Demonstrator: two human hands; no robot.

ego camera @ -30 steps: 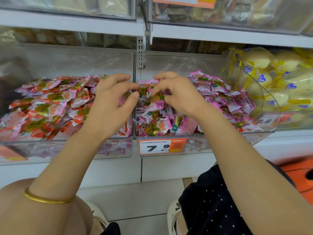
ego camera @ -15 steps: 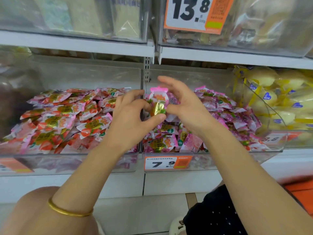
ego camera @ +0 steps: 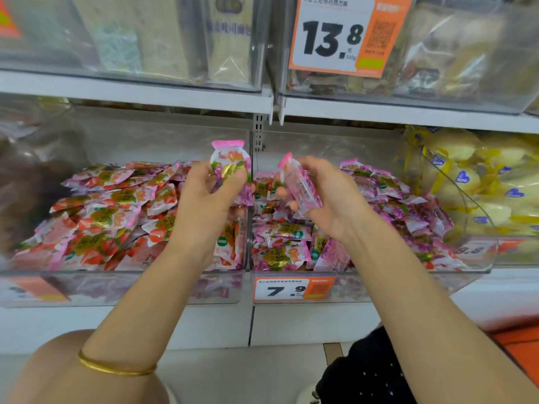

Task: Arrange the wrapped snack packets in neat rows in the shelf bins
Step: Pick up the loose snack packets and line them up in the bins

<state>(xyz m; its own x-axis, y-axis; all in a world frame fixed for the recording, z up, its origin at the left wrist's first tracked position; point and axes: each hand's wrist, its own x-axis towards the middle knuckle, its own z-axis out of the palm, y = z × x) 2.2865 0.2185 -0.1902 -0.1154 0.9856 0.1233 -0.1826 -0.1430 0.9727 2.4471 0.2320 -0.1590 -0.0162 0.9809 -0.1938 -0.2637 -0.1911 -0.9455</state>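
Note:
Two clear shelf bins sit side by side. The left bin (ego camera: pixel 122 290) is heaped with red-and-pink snack packets (ego camera: pixel 110 217). The right bin (ego camera: pixel 379 287) holds purple-and-pink packets (ego camera: pixel 408 211). My left hand (ego camera: pixel 204 205) holds one pink packet (ego camera: pixel 230 163) upright above the divider between the bins, label facing me. My right hand (ego camera: pixel 329 196) grips a second pink packet (ego camera: pixel 300 185), tilted with its back side showing, over the right bin.
A 7.9 price tag (ego camera: pixel 291 290) is on the right bin's front. Yellow wrapped snacks (ego camera: pixel 481 182) fill a bin further right. The upper shelf (ego camera: pixel 137 91) carries more bins and a 13.8 tag (ego camera: pixel 335 33). Both knees are below.
The hands lifted out of the right bin's pile and drew apart. One packet held between both hands became two, one in each hand. The view tilted upward.

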